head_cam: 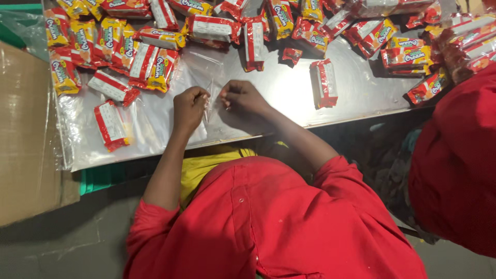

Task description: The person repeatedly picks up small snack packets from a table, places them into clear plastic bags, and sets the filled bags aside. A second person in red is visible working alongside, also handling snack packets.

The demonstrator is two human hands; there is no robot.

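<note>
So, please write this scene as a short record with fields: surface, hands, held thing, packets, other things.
surface: shiny metal table
left hand: fingers pinch the thin clear plastic bag
right hand: pinches the same bag from the other side
packets: many red and yellow snack packets along the far edge; one red packet lies alone to the right of the hands
other things: brown cardboard box at left; a second person's red sleeve at right

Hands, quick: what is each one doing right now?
Left hand: closed, pinching the clear plastic bag.
Right hand: closed, pinching the same bag.
</note>
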